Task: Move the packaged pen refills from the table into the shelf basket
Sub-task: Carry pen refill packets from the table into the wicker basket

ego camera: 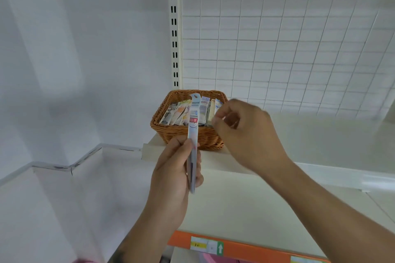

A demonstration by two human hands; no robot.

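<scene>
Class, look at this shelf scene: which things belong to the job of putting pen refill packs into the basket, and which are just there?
Part of the job:
wicker basket
refill pack, held by the left hand
packs in the basket
right hand

Just there:
wire grid panel
orange price strip

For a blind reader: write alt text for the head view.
A left hand holds packaged pen refills upright before a wicker basket of similar packs on a white shelf. The right hand, fingers curled, hovers beside the basket.
</scene>
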